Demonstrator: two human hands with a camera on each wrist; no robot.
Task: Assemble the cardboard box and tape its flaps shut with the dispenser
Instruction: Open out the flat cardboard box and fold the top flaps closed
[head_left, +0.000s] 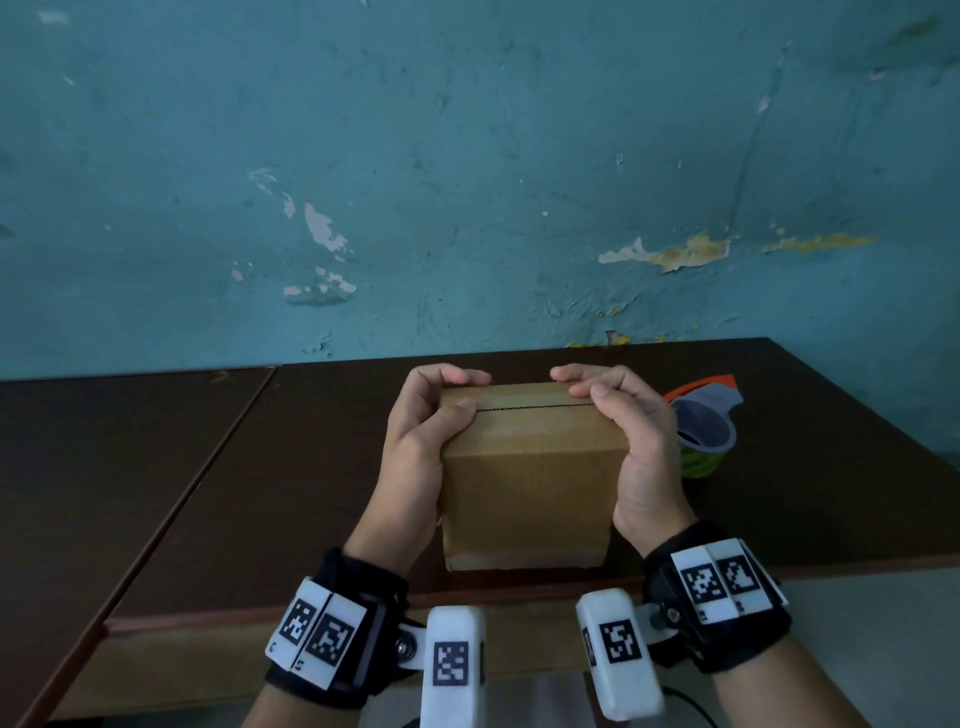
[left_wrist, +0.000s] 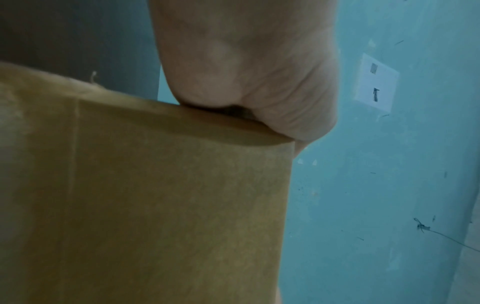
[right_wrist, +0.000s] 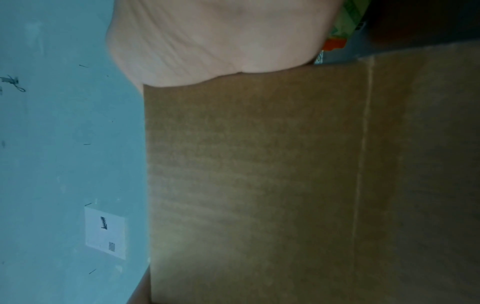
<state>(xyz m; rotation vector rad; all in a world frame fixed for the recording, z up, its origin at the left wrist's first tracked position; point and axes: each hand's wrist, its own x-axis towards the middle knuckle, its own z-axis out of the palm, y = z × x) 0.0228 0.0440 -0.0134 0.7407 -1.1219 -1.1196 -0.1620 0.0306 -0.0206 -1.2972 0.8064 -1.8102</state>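
A brown cardboard box (head_left: 530, 478) stands on the dark table (head_left: 260, 493) near its front edge, top flaps folded down with a seam running across the top. My left hand (head_left: 421, 441) grips the box's left side, thumb on the seam, fingers curled over the far edge. My right hand (head_left: 634, 441) grips the right side the same way. In the left wrist view the box wall (left_wrist: 155, 205) fills the frame under my palm (left_wrist: 246, 72). The right wrist view shows the box wall (right_wrist: 259, 174) below my palm (right_wrist: 213, 37). The tape dispenser (head_left: 706, 431), grey, orange and green, lies just right of my right hand.
A peeling teal wall (head_left: 467, 182) rises behind the table. A seam (head_left: 208, 467) divides the tabletop, with bare surface on the left. A white paper sheet (left_wrist: 376, 82) hangs on the wall.
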